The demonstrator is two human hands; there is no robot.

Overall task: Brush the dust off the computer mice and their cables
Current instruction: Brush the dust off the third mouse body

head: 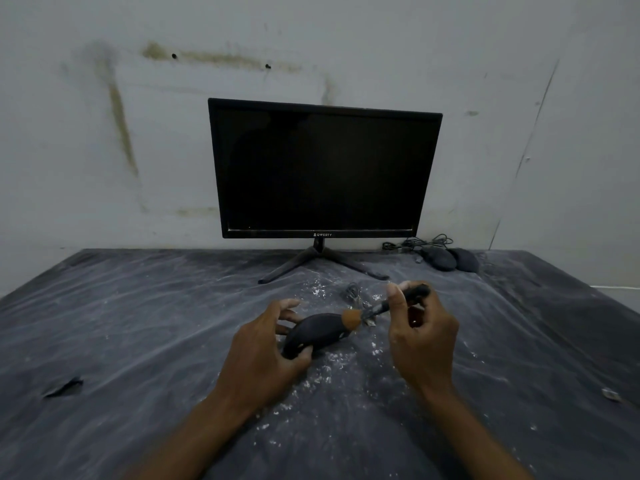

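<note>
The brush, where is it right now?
In the head view the brush is in the right hand, near the middle, its bristles touching the mouse held by the left hand.

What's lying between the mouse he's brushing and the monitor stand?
In the head view, a bundled grey cable and white dust specks lie on the dark cloth between them.

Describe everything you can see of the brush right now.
The brush is small, with a slim dark handle, a short metallic-looking ferrule and a tuft of orange-brown bristles. It lies nearly level, tuft pointing left, handle rising slightly to the right. The right hand pinches the handle between thumb and curled fingers. The bristles rest on the far end of the dark mouse that the left hand grips above the dusty tabletop. Finer markings cannot be made out.
</note>
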